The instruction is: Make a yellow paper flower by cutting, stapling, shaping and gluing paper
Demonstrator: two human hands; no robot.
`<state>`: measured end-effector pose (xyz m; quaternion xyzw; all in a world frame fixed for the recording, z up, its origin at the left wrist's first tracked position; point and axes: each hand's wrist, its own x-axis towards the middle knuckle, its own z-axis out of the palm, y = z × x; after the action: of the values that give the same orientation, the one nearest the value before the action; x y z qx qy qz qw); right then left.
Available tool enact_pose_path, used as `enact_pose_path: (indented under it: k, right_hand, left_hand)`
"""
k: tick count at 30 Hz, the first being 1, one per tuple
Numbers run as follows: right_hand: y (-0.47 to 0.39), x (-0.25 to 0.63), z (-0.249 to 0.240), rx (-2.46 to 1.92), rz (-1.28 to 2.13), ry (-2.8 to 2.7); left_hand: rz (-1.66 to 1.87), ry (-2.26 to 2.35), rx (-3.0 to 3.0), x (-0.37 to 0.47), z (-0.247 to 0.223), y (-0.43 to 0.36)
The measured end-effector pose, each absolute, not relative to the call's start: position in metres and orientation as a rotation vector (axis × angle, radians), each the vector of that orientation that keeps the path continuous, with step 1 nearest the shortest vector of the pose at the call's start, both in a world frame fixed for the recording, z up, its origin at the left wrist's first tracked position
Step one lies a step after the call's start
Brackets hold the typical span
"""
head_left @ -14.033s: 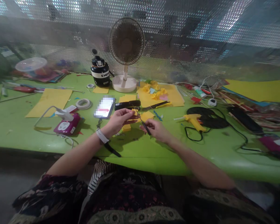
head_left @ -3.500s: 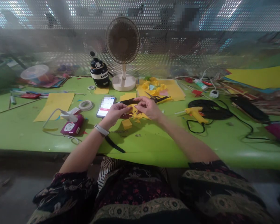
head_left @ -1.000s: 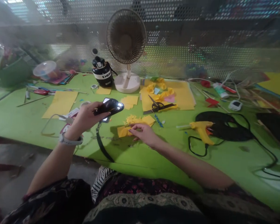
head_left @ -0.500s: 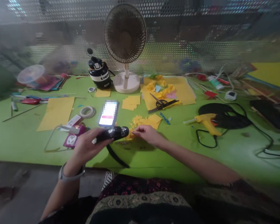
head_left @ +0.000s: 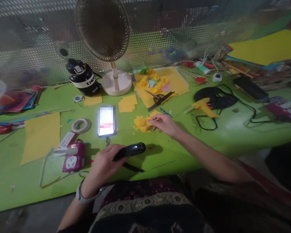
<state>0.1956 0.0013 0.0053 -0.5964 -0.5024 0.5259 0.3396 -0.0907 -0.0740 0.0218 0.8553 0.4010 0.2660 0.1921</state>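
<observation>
My left hand (head_left: 108, 161) is wrapped around a glossy black stapler (head_left: 133, 149), its front end pointing right above the green table (head_left: 126, 137). A black strap (head_left: 133, 167) lies under it near the table edge. Thumb and fingers of my right hand (head_left: 166, 124) are pinched together at the right side of a heap of fringed yellow paper pieces (head_left: 142, 124). They appear to grip a yellow paper piece, though the fingers partly hide it. Between the hands and the fan, a phone (head_left: 106, 121) with a lit screen lies flat.
Around the hands are a tape roll (head_left: 80, 125), a purple power socket (head_left: 74, 158), scissors (head_left: 157, 98), a yellow glue gun (head_left: 206, 106) with its cord, and small yellow squares (head_left: 127, 103). A fan (head_left: 116, 82) and black bottle (head_left: 83, 79) stand behind.
My right hand has left the stapler's front end and moved to the yellow paper heap. My left hand, still around the stapler, is lower and nearer the table edge. The view has turned right.
</observation>
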Motion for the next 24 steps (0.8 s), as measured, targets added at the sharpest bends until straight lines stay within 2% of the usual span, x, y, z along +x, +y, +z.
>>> enact_pose_path:
  k: [9, 16, 24]
  right_hand:
    - [-0.023, 0.209, -0.003, -1.514, 1.761, -1.353]
    - [-0.015, 0.217, 0.011, -1.458, 1.704, -1.312]
    - [-0.022, 0.205, 0.021, -1.511, 1.752, -1.399]
  left_hand:
    - [0.689, 1.459, 2.51, -0.089, 0.024, -0.079]
    - [0.405, 1.575, 2.465, -0.072, 0.031, -0.067]
    - [0.27, 1.418, 2.423, -0.061, 0.034, -0.047]
